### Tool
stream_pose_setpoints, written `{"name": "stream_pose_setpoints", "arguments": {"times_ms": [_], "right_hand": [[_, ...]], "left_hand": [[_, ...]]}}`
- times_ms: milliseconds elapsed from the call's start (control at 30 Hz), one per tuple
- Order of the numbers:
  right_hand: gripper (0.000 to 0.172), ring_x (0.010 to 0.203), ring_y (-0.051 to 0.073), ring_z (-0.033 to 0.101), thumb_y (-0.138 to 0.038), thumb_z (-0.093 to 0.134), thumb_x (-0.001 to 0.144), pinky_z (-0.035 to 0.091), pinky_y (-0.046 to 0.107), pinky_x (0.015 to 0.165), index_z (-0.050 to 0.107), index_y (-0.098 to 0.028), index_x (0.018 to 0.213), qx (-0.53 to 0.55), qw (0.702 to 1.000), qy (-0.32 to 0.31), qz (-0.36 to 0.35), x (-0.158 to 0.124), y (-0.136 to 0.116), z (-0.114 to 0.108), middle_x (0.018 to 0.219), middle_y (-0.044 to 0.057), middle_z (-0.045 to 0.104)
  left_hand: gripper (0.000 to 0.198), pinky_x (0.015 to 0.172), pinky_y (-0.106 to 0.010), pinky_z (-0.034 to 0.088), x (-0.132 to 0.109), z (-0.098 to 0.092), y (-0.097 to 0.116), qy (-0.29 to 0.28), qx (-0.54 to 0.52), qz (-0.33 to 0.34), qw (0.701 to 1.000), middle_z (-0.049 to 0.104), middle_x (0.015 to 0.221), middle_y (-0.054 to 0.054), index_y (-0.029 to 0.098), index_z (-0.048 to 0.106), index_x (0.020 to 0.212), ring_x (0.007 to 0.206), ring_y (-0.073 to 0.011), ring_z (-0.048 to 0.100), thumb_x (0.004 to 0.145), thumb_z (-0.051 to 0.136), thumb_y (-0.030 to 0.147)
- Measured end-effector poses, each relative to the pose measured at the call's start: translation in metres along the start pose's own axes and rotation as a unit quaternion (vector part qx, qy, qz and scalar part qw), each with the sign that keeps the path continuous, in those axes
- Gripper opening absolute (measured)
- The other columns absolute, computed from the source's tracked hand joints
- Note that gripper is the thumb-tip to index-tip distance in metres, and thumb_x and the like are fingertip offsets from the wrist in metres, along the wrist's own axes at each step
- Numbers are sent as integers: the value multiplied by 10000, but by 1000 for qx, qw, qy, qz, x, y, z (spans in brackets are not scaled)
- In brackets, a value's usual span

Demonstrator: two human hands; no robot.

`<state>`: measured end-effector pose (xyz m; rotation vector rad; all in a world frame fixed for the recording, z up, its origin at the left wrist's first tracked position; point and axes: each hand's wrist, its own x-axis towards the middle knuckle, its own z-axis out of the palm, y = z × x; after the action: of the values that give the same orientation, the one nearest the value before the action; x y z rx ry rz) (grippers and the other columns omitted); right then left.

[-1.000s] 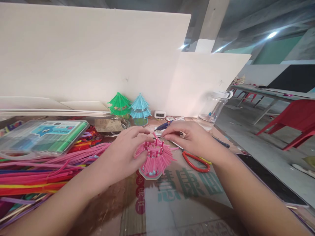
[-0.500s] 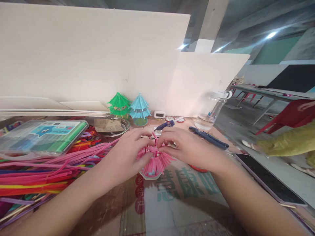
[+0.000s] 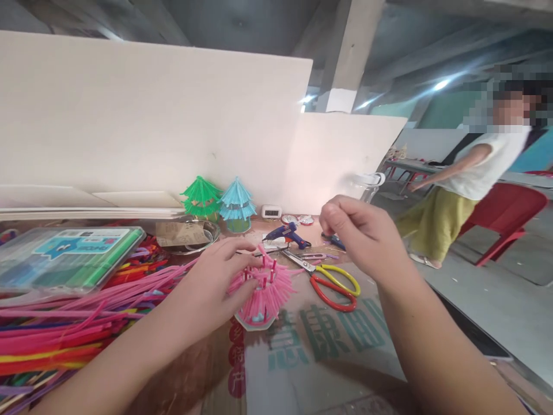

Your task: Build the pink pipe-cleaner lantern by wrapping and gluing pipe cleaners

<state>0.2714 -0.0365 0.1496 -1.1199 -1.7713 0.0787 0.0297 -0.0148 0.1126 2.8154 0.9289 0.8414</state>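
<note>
A small pink pipe-cleaner model (image 3: 264, 293), shaped like a tiered roof on a pale base, stands on the cardboard sheet (image 3: 328, 357) in front of me. My left hand (image 3: 216, 282) wraps around its left side, fingers curled against the pink strands. My right hand (image 3: 365, 236) is lifted above and to the right of the model, fingers curled into a loose pinch; what it holds, if anything, is too small to make out.
Red and yellow scissors (image 3: 332, 279) and a blue glue gun (image 3: 285, 233) lie behind the model. Green (image 3: 201, 197) and blue (image 3: 236, 202) finished models stand by the white boards. Loose pipe cleaners (image 3: 73, 323) and a clear plastic box (image 3: 69, 253) fill the left. A person (image 3: 470, 184) passes at the right.
My right hand has lifted off the pink model and risen to the right. The view tilted up slightly, and a person has walked into sight at the right.
</note>
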Motion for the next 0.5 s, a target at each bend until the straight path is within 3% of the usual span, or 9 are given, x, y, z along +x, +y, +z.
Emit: {"name": "stream_pose_setpoints", "arguments": {"times_ms": [200, 300, 500], "right_hand": [[138, 672, 134, 587, -181, 557, 883, 411, 235, 623, 620, -194, 761, -3, 998, -53, -29, 4, -2, 9, 721, -7, 664], [97, 676, 125, 581, -175, 614, 864, 408, 225, 634, 618, -192, 768, -4, 998, -61, -15, 8, 2, 12, 731, -16, 664], [329, 590, 114, 498, -272, 525, 935, 343, 226, 572, 543, -185, 618, -29, 997, -62, -33, 10, 1, 8, 599, -29, 557]], "left_hand": [[233, 974, -422, 500, -1, -3, -5, 43, 44, 27, 998, 642, 1198, -79, 243, 672, 1048, 1125, -239, 593, 920, 480, 278], [251, 942, -375, 527, -2, -3, -10, 68, 74, 44, 994, 657, 1195, -53, 272, 675, 1062, 1110, -221, 616, 915, 471, 276], [232, 899, -305, 556, -3, -4, -18, 114, 115, 65, 985, 691, 1165, -15, 307, 687, 1039, 1058, -201, 660, 881, 520, 272]]}}
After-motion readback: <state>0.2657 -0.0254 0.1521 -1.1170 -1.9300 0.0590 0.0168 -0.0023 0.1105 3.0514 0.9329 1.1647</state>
